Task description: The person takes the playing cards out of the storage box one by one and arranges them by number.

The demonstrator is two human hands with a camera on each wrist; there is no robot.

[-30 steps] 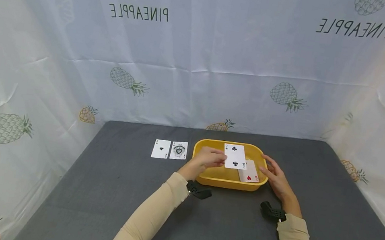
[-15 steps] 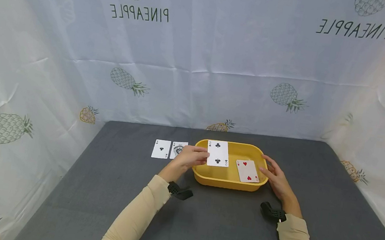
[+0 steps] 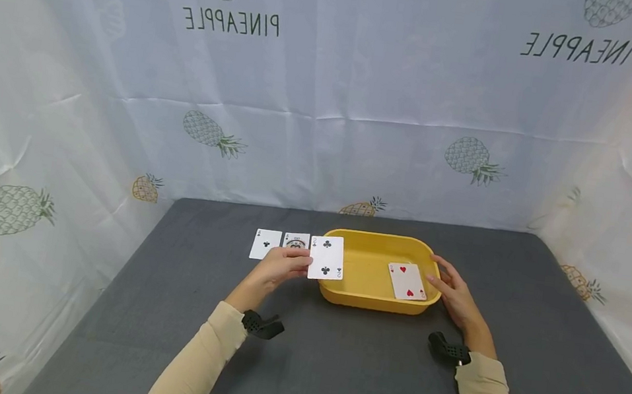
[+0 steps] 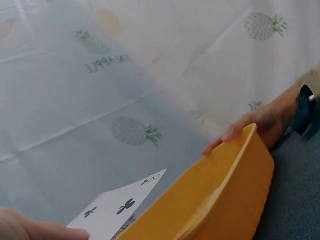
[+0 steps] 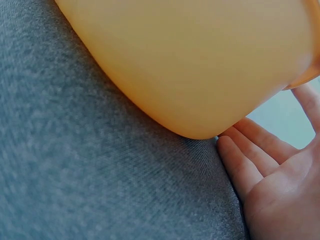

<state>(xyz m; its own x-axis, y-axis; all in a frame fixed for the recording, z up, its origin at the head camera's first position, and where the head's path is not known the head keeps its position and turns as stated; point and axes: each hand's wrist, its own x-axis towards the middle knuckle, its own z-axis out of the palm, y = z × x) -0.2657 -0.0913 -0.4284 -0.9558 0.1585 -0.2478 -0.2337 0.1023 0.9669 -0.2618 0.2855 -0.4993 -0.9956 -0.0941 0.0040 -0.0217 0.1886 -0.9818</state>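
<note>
In the head view my left hand (image 3: 276, 268) pinches a two of clubs card (image 3: 327, 258) by its left edge, face toward me. The card overlaps the left end of a yellow tray (image 3: 362, 301). My right hand (image 3: 455, 302) holds the tray's right end, thumb over the rim; in the right wrist view its fingers (image 5: 250, 160) lie along the outer wall. A two of hearts card (image 3: 407, 282) lies face up in the tray's right part. On the cloth left of the tray lie an ace of clubs (image 3: 265, 243) and an ornate ace (image 3: 296, 241), partly hidden by my left hand.
A dark grey cloth (image 3: 352, 375) covers the table. White curtains with pineapple prints (image 3: 331, 79) close off the back and both sides. My left forearm (image 3: 206, 349) stretches over the cloth left of the tray's near side.
My left hand has moved left with the two of clubs, from above the tray's middle to its left end, now covering part of the ornate ace. My right hand and the tray stay in place.
</note>
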